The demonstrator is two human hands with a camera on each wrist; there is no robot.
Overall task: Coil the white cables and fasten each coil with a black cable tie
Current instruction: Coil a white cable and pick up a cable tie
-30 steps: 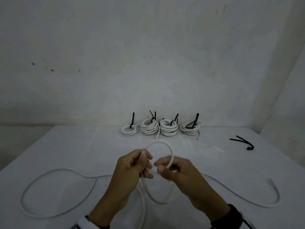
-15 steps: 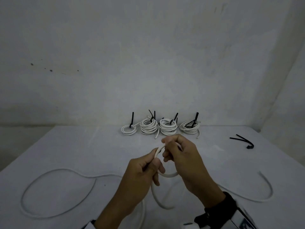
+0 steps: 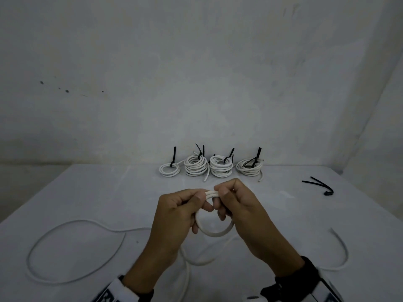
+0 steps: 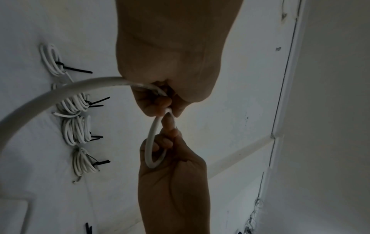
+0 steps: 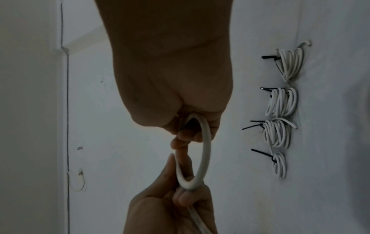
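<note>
A long white cable (image 3: 72,223) lies slack across the table. Both hands hold a small loop of it (image 3: 214,233) above the table's middle. My left hand (image 3: 192,203) pinches the top of the loop, where two turns lie side by side. My right hand (image 3: 226,197) pinches the same spot from the right. The left wrist view shows the loop (image 4: 150,142) running between both hands, and the right wrist view shows the loop (image 5: 205,150) too. Loose black cable ties (image 3: 319,185) lie at the far right of the table.
Several finished white coils (image 3: 210,167) with black ties stand in a row at the table's back edge against the wall. One free end of the cable (image 3: 340,247) curves up at the right. The white table (image 3: 87,192) meets bare walls behind and at the right.
My hands lifted and brought a second turn of cable round onto the loop. They now meet at the loop's top, and the loop hangs below them. The right cable end drew inward.
</note>
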